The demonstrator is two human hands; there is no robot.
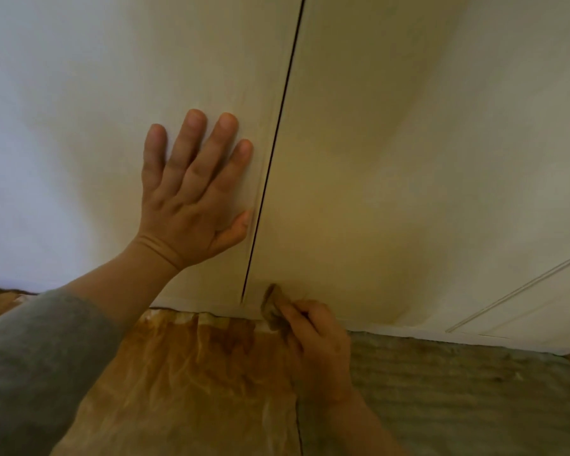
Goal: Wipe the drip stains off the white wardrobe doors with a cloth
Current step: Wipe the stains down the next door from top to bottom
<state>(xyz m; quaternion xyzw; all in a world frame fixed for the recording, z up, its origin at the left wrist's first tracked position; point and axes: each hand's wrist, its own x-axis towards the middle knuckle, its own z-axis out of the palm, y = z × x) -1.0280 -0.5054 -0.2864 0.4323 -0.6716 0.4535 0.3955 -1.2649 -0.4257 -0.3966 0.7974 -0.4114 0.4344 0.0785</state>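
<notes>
Two white wardrobe doors fill the view, the left door (96, 93) and the right door (408, 143), split by a thin dark gap (277, 136). My left hand (191, 192) lies flat on the left door with fingers straight and spread, the thumb next to the gap. My right hand (316, 343) grips a small crumpled brownish cloth (273, 307) and holds it against the bottom corner of the right door, just right of the gap. No drip stains are plain to see on the doors.
A white plinth (204, 306) runs under the doors. Below it lies orange-brown marbled floor (178, 390) and, to the right, a grey ribbed mat (458, 390). Another white panel with a grooved moulding (520, 287) stands at the far right.
</notes>
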